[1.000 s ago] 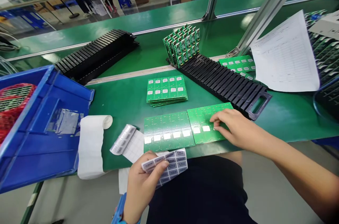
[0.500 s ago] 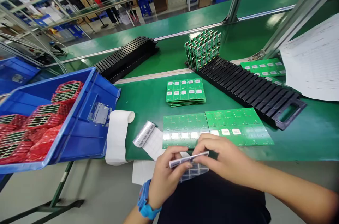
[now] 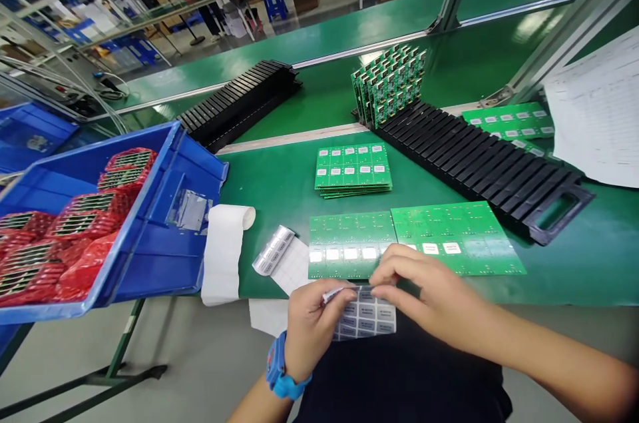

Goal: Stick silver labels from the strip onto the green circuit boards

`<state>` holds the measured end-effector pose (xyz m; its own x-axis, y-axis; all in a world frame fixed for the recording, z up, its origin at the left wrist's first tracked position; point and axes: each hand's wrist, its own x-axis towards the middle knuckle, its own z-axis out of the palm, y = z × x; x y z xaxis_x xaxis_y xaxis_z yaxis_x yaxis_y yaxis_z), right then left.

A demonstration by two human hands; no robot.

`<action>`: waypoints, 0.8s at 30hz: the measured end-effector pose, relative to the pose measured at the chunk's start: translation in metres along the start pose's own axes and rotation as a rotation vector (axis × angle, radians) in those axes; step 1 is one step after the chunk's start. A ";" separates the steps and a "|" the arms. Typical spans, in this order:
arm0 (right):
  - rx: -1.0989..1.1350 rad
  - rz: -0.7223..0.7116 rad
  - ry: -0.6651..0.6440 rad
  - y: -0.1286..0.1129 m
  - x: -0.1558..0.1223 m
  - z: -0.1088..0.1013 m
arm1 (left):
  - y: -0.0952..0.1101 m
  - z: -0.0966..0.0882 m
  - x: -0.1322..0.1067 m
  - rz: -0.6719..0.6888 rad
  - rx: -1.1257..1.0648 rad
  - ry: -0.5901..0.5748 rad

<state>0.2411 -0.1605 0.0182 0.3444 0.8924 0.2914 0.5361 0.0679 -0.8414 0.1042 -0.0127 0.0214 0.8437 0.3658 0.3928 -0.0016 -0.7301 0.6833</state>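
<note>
My left hand (image 3: 312, 316), with a blue watch at its wrist, pinches the curled edge of a sheet of printed labels (image 3: 367, 318) just past the table's front edge. At the sheet's upper right edge, the thumb and fingers of my right hand (image 3: 414, 280) close on it; whether a loose label is between them I cannot tell. Right behind the hands lie two green circuit board panels, a left one (image 3: 349, 226) and a right one (image 3: 449, 220), side by side. Both bear white labels on part of one row, and my right hand covers some of the row.
Farther back is a stack of labelled boards (image 3: 353, 173). A black slotted rack (image 3: 474, 156) holds upright boards (image 3: 392, 86); another rack (image 3: 239, 103) stands left. A blue bin (image 3: 164, 223) contains red-wrapped boards. Nearby are a label roll (image 3: 273, 250), white backing paper (image 3: 222, 256) and printed sheets (image 3: 599, 116).
The label sheet was folded to a narrow strip between both hands; now its printed face is turned more into view. My left hand has shifted slightly left. The whole view has shifted slightly.
</note>
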 end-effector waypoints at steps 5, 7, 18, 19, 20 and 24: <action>0.070 -0.115 0.181 0.001 -0.002 -0.023 | 0.000 0.001 0.002 -0.007 0.134 0.019; 0.044 0.023 0.271 0.009 -0.007 -0.052 | -0.002 -0.001 0.001 0.005 0.171 0.048; -0.360 0.458 -0.044 0.062 -0.042 -0.126 | -0.008 -0.002 0.000 -0.042 0.187 -0.028; -0.360 0.462 -0.042 0.063 -0.041 -0.124 | -0.007 -0.002 0.001 -0.046 0.203 -0.031; -0.363 0.458 -0.038 0.063 -0.041 -0.122 | -0.006 -0.001 0.001 -0.056 0.218 -0.034; -0.510 0.410 -0.006 0.063 -0.042 -0.113 | -0.008 -0.002 -0.001 -0.107 0.242 -0.024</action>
<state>0.3475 -0.2442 0.0044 0.5949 0.8037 -0.0110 0.6612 -0.4971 -0.5620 0.1025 -0.0067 0.0168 0.8448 0.4363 0.3097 0.2139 -0.8060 0.5519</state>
